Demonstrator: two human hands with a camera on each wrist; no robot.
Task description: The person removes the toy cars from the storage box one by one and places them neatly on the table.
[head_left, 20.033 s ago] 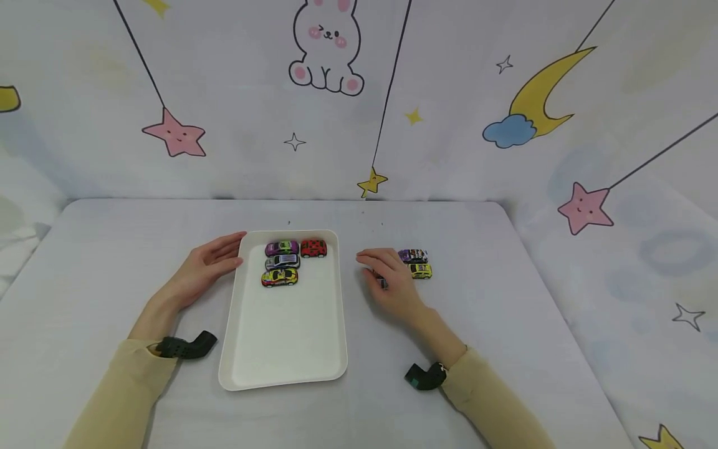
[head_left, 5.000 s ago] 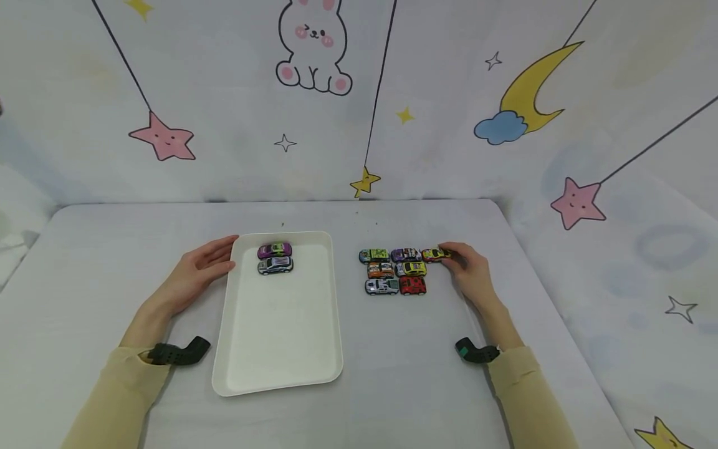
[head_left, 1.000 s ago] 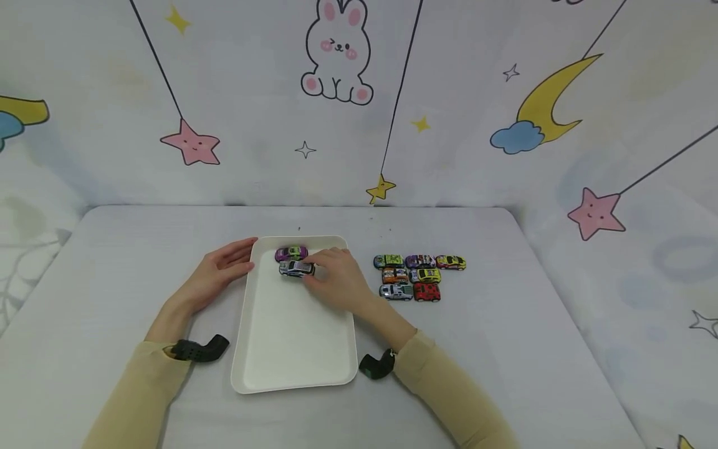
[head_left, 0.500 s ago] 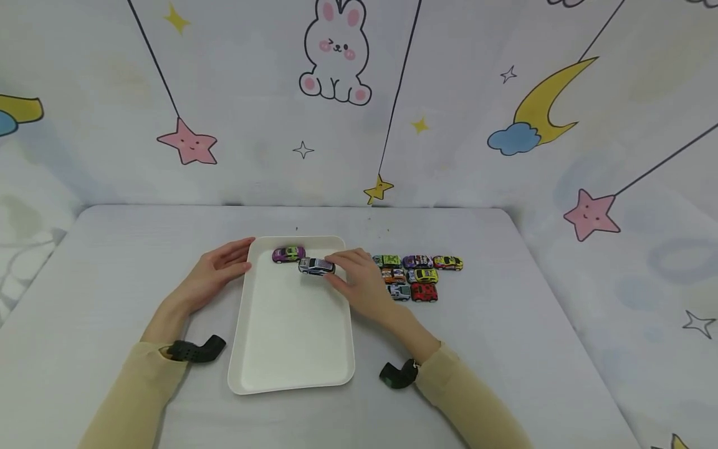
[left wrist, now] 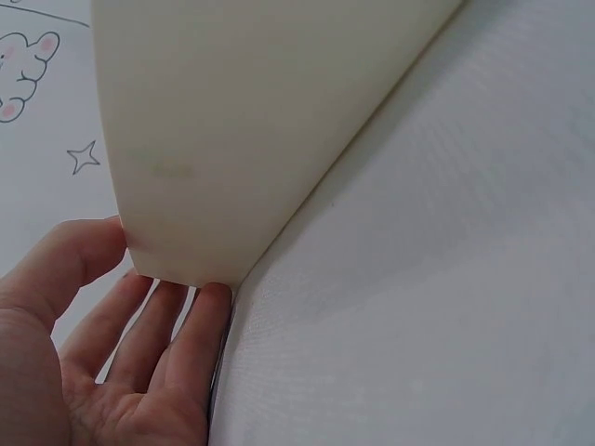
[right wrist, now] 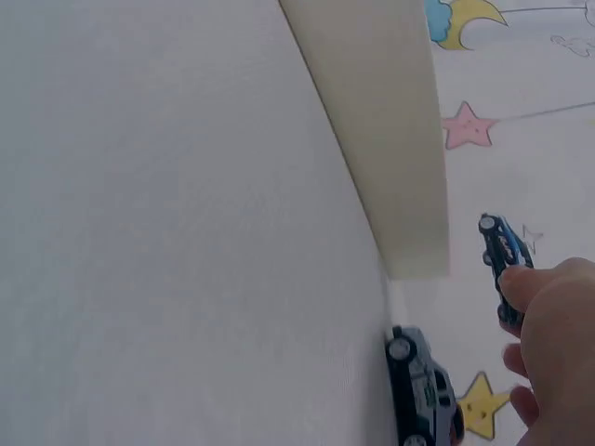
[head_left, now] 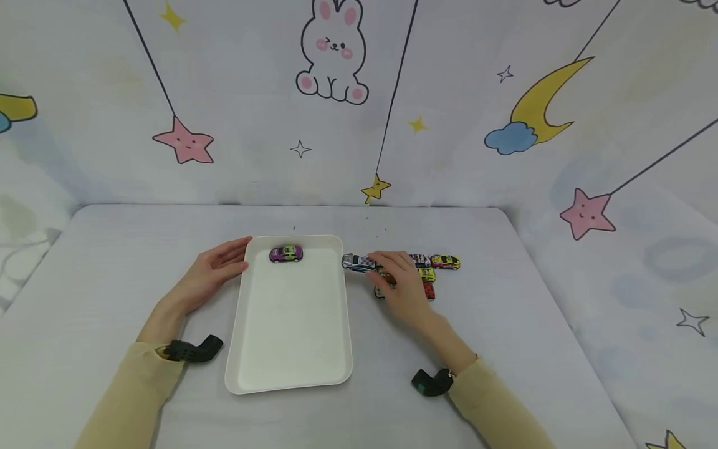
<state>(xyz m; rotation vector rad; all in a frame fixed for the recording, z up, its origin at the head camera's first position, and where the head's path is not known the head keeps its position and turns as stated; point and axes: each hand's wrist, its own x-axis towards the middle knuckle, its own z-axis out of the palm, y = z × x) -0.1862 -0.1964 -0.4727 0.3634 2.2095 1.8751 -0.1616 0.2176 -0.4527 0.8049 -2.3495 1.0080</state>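
My right hand [head_left: 402, 290] pinches a silver toy car [head_left: 358, 262] with dark stripes, just off the tray's right edge. In the right wrist view the held toy car [right wrist: 503, 243] sits above the table between thumb and fingers. My left hand [head_left: 207, 274] rests at the far left corner of the white tray [head_left: 291, 330], fingers fairly straight; in the left wrist view its fingertips touch the outside of the tray wall [left wrist: 242, 139]. A purple and green toy car [head_left: 286, 253] stands inside the tray near the far end. My right hand partly covers the parked cars behind it.
Right of the tray several toy cars stand close together, among them a yellow car [head_left: 445, 262] and a red car [head_left: 429, 290]. A silver-grey car [right wrist: 423, 395] shows low in the right wrist view. A printed cloth [head_left: 252, 125] hangs behind the table.
The silver striped car has been lifted from beside the purple car and carried right, out over the tray's edge, by my right hand. My left hand has stayed at the tray corner.
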